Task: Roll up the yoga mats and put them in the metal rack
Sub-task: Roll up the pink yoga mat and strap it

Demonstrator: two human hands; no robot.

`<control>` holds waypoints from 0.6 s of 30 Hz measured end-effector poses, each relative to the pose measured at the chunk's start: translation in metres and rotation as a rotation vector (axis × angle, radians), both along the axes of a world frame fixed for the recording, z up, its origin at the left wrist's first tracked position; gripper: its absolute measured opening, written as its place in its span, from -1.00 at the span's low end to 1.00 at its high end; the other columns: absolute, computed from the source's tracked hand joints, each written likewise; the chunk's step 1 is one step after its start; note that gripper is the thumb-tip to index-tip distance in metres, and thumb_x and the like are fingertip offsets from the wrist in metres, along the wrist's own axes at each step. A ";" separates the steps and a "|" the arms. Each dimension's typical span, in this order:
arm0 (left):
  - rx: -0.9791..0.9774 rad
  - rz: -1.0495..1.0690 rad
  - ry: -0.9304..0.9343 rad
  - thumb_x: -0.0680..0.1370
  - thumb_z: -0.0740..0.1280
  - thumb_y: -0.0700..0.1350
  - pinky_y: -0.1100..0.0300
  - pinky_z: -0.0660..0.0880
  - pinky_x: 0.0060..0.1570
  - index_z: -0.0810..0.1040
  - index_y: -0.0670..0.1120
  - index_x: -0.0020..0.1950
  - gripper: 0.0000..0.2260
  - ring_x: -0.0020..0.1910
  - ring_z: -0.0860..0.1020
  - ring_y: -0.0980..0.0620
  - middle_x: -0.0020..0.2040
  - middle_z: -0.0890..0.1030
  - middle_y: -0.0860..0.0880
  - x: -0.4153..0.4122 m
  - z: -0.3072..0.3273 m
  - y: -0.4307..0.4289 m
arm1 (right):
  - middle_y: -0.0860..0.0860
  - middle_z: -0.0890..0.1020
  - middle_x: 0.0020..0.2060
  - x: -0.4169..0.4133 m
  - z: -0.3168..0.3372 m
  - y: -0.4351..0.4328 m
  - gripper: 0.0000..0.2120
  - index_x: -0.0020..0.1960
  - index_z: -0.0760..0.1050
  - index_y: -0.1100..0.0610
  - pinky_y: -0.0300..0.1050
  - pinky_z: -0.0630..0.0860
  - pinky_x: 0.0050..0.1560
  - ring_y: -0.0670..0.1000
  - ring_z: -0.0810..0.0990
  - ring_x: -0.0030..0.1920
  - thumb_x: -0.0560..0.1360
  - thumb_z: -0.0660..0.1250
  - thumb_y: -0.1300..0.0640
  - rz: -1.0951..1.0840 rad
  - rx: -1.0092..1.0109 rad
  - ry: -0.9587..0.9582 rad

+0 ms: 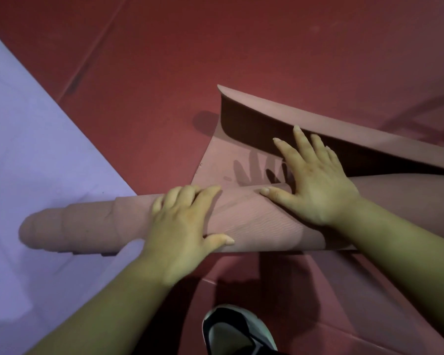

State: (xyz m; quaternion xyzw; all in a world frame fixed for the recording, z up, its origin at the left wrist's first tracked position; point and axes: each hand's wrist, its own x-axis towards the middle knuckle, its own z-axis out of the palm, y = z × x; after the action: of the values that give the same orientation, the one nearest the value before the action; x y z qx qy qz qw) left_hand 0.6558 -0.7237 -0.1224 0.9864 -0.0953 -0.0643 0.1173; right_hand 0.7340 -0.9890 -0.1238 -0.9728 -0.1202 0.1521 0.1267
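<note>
A pink yoga mat (256, 216) lies partly rolled across the middle of the view, wound askew, so its left end (69, 226) telescopes out in steps. Its loose end (267, 114) curls up behind the roll at the right. My left hand (185, 226) rests on top of the roll, fingers lightly bent over it. My right hand (315, 180) presses flat with spread fingers on the mat just behind the roll. A purple yoga mat (36, 139) lies flat on the floor at the left, under the roll's left end. No metal rack is in view.
The floor (215, 47) is dark red padded matting with seams. My shoe (236, 331) stands at the bottom centre, just in front of the roll.
</note>
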 end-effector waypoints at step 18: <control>0.187 -0.022 0.119 0.34 0.00 0.61 -0.32 0.00 0.51 0.14 0.23 0.57 -0.13 0.50 0.23 -0.10 0.51 0.31 0.01 0.012 -0.007 -0.004 | 0.08 -0.20 0.64 0.014 0.001 0.001 -0.06 0.64 -0.09 -0.17 0.28 -0.12 0.57 0.22 -0.19 0.63 0.42 0.11 -0.56 -0.054 0.012 -0.016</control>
State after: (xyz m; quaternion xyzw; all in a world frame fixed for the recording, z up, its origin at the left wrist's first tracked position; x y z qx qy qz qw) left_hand 0.6680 -0.7277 -0.1289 0.9864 -0.0927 -0.1327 0.0294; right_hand 0.7484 -0.9876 -0.1232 -0.9761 -0.0959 0.1403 0.1355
